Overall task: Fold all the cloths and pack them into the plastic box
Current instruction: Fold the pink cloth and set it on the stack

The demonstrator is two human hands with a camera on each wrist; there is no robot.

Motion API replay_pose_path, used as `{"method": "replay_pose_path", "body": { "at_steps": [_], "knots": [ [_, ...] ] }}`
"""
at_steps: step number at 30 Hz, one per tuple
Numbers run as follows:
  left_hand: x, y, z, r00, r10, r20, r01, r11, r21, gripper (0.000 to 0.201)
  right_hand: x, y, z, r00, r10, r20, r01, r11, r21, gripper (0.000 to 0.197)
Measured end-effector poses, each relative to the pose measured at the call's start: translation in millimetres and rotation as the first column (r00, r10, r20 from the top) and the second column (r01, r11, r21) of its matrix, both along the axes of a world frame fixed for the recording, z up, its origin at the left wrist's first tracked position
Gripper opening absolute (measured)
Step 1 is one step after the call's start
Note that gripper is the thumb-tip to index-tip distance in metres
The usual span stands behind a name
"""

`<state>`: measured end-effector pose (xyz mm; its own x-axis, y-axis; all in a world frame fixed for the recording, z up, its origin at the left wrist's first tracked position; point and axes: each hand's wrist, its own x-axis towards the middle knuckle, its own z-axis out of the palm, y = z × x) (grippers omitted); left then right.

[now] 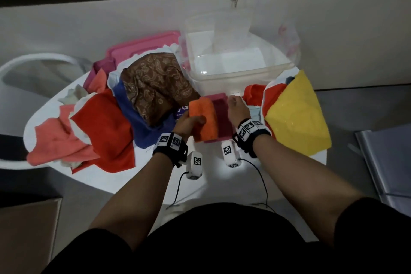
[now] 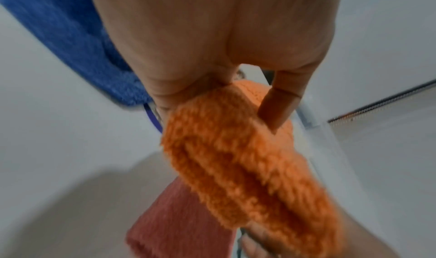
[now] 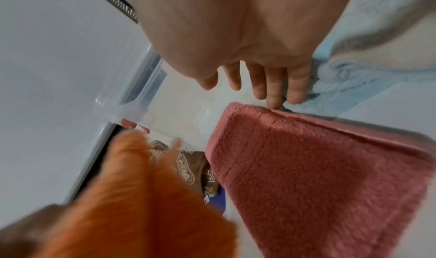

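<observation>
A folded fluffy orange cloth (image 1: 204,118) (image 2: 247,168) (image 3: 141,206) is lifted at the table's middle. My left hand (image 1: 189,123) (image 2: 212,71) grips its left end, thumb on top and fingers underneath. Beside it on the right lies a folded maroon cloth (image 1: 221,115) (image 2: 179,215) (image 3: 318,178). My right hand (image 1: 236,107) (image 3: 259,86) hovers at its far right corner with fingers straight, one fingertip touching the edge. The clear plastic box (image 1: 240,73) (image 3: 151,75) stands just behind both cloths, with nothing coloured seen inside it.
Loose cloths are heaped on the white round table (image 1: 213,178): brown paisley (image 1: 155,87), blue (image 1: 138,118), red (image 1: 106,127) and coral (image 1: 55,138) on the left, yellow (image 1: 295,113) and light blue (image 3: 354,75) on the right. A pink lid (image 1: 144,46) lies behind.
</observation>
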<state>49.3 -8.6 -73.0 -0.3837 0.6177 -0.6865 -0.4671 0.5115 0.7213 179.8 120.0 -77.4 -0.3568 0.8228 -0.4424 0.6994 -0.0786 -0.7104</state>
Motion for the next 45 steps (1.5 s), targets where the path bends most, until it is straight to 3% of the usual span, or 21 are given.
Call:
{"method": "replay_pose_path", "body": {
  "at_steps": [4,7,10,12,16,19,23,25,27,29,31,34,37,42,45],
  "knots": [
    [10,28,-29,1.000,-0.030,0.008,0.031,0.998,-0.061,0.076,17,-12,-6,0.999,-0.041,-0.005,0.041,0.999,-0.023,0.038],
    [14,40,-36,0.989,-0.105,-0.106,0.092,0.988,-0.124,0.091,25,-17,-9,1.000,0.008,-0.005,-0.008,0.999,-0.044,0.028],
    [17,40,-27,0.885,-0.336,-0.323,0.254,0.929,-0.270,0.079,27,-18,-12,0.997,0.078,-0.002,-0.078,0.993,-0.083,0.031],
    [14,38,-29,0.838,-0.360,-0.410,0.278,0.928,-0.246,0.063,25,-17,-9,0.998,0.054,-0.020,-0.055,0.996,-0.063,0.031],
    [3,41,-39,0.984,-0.081,-0.156,0.075,0.996,-0.049,0.067,11,-13,1,0.978,-0.158,-0.137,0.162,0.987,0.018,0.017],
    [1,45,-41,0.974,-0.127,-0.187,0.110,0.989,-0.102,0.067,5,-12,2,0.990,-0.131,-0.051,0.132,0.991,0.009,0.012],
    [6,44,-38,0.818,-0.321,-0.477,0.191,0.934,-0.301,0.058,11,-10,-6,0.988,-0.004,0.152,0.009,0.999,-0.032,0.013],
    [8,42,-28,0.689,-0.234,-0.686,0.104,0.969,-0.226,0.051,14,-10,-7,0.989,-0.005,0.149,0.007,1.000,-0.013,0.011],
    [9,40,-21,0.447,-0.194,-0.873,0.145,0.979,-0.143,0.039,15,-12,-4,0.988,0.039,0.150,-0.039,0.999,-0.001,0.010],
    [12,39,-24,0.179,-0.252,-0.951,0.317,0.930,-0.187,0.031,18,-15,-3,0.978,0.100,0.183,-0.099,0.995,-0.015,0.008],
    [17,34,-38,0.043,-0.336,-0.941,0.531,0.805,-0.264,0.038,21,-18,-5,0.962,0.166,0.218,-0.158,0.986,-0.050,0.007],
    [18,25,-59,0.017,-0.525,-0.851,0.667,0.640,-0.381,0.062,25,-22,-6,0.954,0.193,0.231,-0.177,0.980,-0.086,0.014],
    [17,26,-55,-0.051,-0.610,-0.790,0.653,0.578,-0.489,0.069,28,-26,1,0.955,0.168,0.245,-0.158,0.986,-0.057,0.016],
    [6,34,-39,-0.072,-0.647,-0.759,0.642,0.552,-0.532,0.062,31,-27,14,0.984,0.146,0.100,-0.148,0.989,0.018,0.013],
    [6,36,-35,-0.054,-0.618,-0.785,0.641,0.581,-0.501,0.056,45,-21,32,0.998,0.056,0.016,-0.058,0.973,0.222,0.007]
  ]
}}
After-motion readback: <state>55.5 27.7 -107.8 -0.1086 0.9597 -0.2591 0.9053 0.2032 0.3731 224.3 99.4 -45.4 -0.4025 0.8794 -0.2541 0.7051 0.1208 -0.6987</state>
